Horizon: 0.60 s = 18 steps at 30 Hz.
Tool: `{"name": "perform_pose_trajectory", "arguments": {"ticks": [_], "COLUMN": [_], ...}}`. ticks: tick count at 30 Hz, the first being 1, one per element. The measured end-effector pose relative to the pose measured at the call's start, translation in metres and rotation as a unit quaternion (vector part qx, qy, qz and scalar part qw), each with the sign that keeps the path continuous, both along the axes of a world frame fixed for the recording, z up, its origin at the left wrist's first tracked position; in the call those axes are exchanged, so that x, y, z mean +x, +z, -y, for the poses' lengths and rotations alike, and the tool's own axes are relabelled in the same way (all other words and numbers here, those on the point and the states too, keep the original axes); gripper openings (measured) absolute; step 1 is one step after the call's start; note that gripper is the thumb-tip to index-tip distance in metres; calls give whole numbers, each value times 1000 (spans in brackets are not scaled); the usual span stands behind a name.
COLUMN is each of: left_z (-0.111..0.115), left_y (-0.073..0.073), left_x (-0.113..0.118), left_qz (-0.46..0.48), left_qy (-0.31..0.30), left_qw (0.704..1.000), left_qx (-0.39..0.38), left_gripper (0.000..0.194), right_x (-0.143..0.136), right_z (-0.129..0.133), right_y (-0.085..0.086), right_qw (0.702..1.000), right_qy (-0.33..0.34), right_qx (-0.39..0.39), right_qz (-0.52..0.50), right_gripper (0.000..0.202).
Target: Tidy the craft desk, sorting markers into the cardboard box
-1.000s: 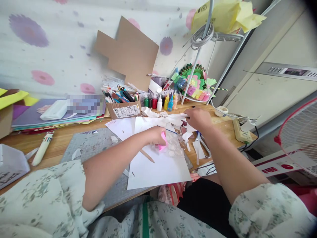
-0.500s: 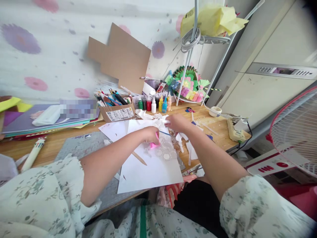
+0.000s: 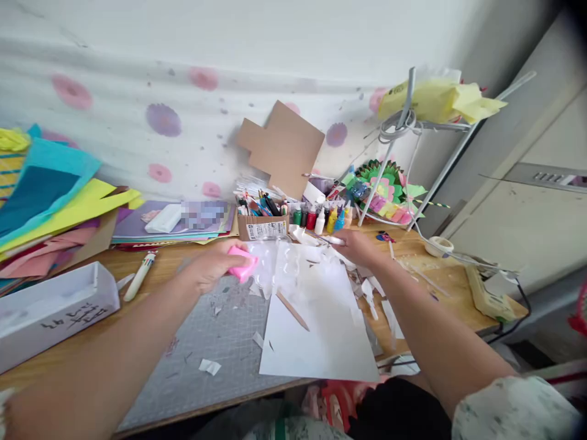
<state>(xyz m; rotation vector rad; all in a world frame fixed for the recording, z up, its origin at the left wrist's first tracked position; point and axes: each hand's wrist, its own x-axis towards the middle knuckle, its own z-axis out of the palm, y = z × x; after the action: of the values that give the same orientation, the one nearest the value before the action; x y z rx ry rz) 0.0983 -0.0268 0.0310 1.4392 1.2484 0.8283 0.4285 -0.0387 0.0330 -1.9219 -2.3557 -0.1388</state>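
Note:
My left hand (image 3: 214, 264) is closed round a soft-looking pink block (image 3: 241, 264). A clear plastic tray with rounded hollows (image 3: 266, 263) shows beside the block, tilted over the paper's left edge; I cannot tell whether the same hand grips it. Beyond the paper's far edge, my right hand (image 3: 355, 245) has its fingers drawn together at some crumpled white scraps (image 3: 305, 236). Whatever is between those fingers is too small to make out. A plain wooden-looking pencil (image 3: 293, 310) lies on the white sheet of paper (image 3: 321, 348).
Under the paper is a grey cutting mat (image 3: 197, 342) with paper bits. Behind stand a cardboard box of pens (image 3: 262, 229) and several paint bottles (image 3: 320, 221). A white box (image 3: 59, 305) and a thick multicolour pen (image 3: 140, 276) lie left; a power strip (image 3: 488, 293) is at right.
The view has turned to the left. My left hand has moved left off the paper's middle with the pink block, and the clear tray has shifted left too. My right hand stays by the scraps.

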Motion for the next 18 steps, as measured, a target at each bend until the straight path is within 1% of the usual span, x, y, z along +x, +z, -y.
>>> {"name": "perform_pose_trajectory", "arguments": {"ticks": [2,4,6,8,11,13,15,16,18], "left_z": [-2,-5,-8,-12,-17,-19,-19,-19,-19], "left_y": [-3,-9,-17,-26,-39,-44,-47,-48,-49], "left_x": [-33,-58,-75,-87,-98,-104,-108,-109,-110], "left_qz": [51,94,133,166,202,218,231,237,241], "left_qy": [58,109,158,202,251,275,289,292,291], "left_qw": [997,989,978,965,946,935,928,926,925], "left_qx": [-6,-19,-27,-28,-33,-37,-38,-37,-33], "left_gripper": [31,30,30,29,28,27,27,27,26], "right_x": [-21,-48,-78,-103,-126,-132,-136,-140,-154], "right_z": [-11,-30,-53,-76,-102,-108,-105,-101,-90], "right_y": [25,49,67,77,77,73,69,67,58], "right_qw": [996,984,966,950,929,918,919,922,941], "right_qy": [19,35,61,98,151,184,211,221,217], "right_qx": [81,145,163,152,118,89,82,92,125], "right_qz": [18,93,189,254,315,339,323,305,227], "right_gripper": [27,29,30,31,29,28,29,30,32]}}
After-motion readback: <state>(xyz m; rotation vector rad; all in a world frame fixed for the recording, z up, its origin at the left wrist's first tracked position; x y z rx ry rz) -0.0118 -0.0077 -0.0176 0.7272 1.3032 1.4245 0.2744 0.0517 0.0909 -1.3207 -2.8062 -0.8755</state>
